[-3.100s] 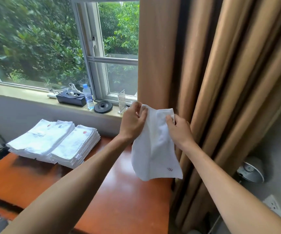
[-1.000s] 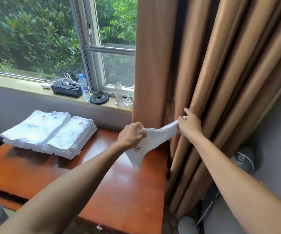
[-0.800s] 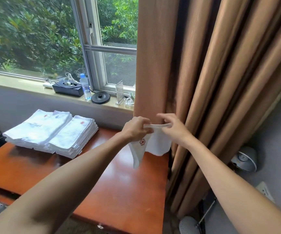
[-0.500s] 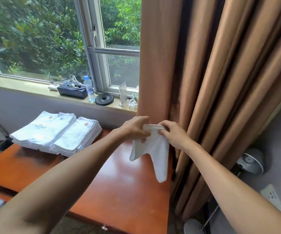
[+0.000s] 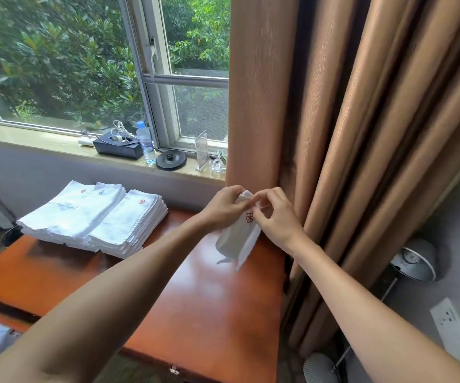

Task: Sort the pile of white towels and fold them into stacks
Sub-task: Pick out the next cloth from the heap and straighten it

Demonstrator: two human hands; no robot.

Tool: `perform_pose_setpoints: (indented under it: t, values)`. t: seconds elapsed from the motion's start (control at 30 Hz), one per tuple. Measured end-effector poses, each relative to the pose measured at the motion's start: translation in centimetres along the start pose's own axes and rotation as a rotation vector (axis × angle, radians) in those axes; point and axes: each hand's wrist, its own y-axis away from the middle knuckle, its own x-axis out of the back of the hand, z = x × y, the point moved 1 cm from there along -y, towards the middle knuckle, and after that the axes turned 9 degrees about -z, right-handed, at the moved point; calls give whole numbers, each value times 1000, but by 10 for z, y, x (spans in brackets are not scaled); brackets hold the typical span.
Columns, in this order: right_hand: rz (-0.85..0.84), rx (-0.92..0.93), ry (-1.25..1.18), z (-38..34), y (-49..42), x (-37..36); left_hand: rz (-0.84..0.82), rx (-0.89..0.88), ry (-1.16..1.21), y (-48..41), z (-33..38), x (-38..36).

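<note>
Towel (image 5: 237, 239) hangs shorter; right hand (image 5: 277, 219) hides its corner.

Open tabletop in the middle, hemmed left and right.
Bare wood of the table (image 5: 201, 299) lies between the folded towel stacks (image 5: 129, 225) at its far left and the curtain (image 5: 333, 134) hanging along its right edge; the cluttered windowsill (image 5: 43, 145) runs behind.

Likely a hotel room: logo towels (image 5: 96, 219), curtains (image 5: 361, 134).

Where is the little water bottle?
The water bottle stands on the windowsill, left of centre in the head view, between the black box and the round black disc.
</note>
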Motion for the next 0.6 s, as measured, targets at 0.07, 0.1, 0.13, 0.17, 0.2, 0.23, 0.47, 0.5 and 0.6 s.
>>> perform_pose_setpoints:
  t: [0.07, 0.1, 0.13, 0.17, 0.2, 0.23, 0.47, 0.5, 0.6]
  values:
    - [-5, -13, -1, 1, 1, 0, -35, 1, 47, 0, 1, 0]
    - [4, -18, -8, 2, 1, 0, -54, -3, 78, 1, 0, 0]
    - [19, -21, -22, 2, 0, 0, -72, -5, 114, 2, 1, 0]
    - [32, -26, -39, 2, -1, -1, -93, -4, 162, 4, 2, 1]
    - [39, -32, -53, 2, -1, -2, -123, 0, 220, 5, 3, 1]
    - [40, -35, -59, 3, -2, -3, -165, 8, 284, 7, 5, 2]
    - [-12, -79, -30, 6, -7, -8, -214, 143, 529, 11, 2, 3]
    - [-25, -74, -37, 6, -7, -9, -213, 136, 539, 12, 2, 3]
    - [-13, -55, -60, 6, -7, -6, -215, 107, 560, 16, 3, 4]
